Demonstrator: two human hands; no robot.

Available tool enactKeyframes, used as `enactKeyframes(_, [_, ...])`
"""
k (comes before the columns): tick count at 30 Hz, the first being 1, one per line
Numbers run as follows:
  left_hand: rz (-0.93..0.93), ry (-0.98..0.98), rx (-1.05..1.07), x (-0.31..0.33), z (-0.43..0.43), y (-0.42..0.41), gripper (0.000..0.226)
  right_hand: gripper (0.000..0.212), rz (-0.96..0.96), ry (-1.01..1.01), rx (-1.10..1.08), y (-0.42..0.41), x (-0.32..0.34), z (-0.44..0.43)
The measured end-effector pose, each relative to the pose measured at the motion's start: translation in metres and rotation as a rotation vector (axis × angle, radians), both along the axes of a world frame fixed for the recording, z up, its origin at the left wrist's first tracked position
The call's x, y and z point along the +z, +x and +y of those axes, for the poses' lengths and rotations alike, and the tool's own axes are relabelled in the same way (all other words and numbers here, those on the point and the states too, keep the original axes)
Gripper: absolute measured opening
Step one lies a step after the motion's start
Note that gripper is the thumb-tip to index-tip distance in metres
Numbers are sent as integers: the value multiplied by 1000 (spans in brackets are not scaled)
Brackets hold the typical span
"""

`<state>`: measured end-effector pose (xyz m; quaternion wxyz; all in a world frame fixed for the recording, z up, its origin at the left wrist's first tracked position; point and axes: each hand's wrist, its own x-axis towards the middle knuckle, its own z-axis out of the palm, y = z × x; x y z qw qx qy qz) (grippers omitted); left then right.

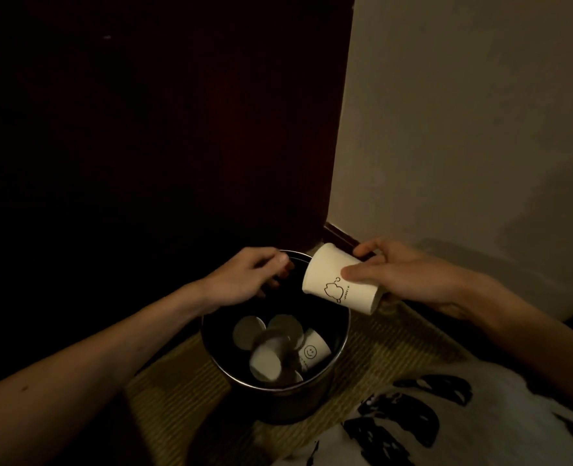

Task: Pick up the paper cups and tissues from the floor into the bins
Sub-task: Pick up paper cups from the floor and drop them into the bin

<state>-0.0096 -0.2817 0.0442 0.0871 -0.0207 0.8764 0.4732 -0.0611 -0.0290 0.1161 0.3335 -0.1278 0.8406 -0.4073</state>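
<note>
A white paper cup (337, 280) with a black line drawing is tilted on its side above the right rim of a dark round bin (340, 341). My right hand (409, 277) grips this cup between thumb and fingers. My left hand (248, 277) hovers over the bin's far left rim with fingers loosely curled and nothing visible in it. Inside the bin lie several white paper cups (278, 348), one with a smiley face (313, 353).
The bin stands on a woven mat (396, 344) in a corner. A dark wooden panel (177, 129) rises behind it and a pale wall (463, 129) to the right. My patterned white shirt (446, 415) fills the lower right. The scene is dim.
</note>
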Motion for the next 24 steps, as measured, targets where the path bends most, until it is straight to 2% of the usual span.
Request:
enactKeyframes(1, [18, 106, -1, 11, 2, 4, 30, 52, -2, -6, -2, -1, -3, -1])
enactKeyframes(3, [96, 155, -89, 26, 7, 12, 23, 44, -13, -38, 11, -4, -6, -5])
enactKeyframes(5, [184, 125, -141, 35, 10, 16, 10, 36, -3, -61, 44, -7, -7, -12])
enactKeyframes(9, [266, -29, -101, 44, -2, 14, 7, 31, 49, -62, 107, -13, -12, -33])
enactKeyframes(12, [208, -169, -105, 34, -11, 14, 12, 25, 34, -5, 214, -15, -22, -48])
enactKeyframes(15, [101, -299, -127, 14, -13, 9, 4, 36, -98, 43, 334, -14, -34, -60])
enactKeyframes(18, [13, -464, -180, -7, -18, 0, 18, 39, -202, 41, 401, -14, -41, -71])
enactKeyframes(24, [-162, -528, -202, -45, -20, -12, 25, 43, -301, 78, 470, -17, -57, -83])
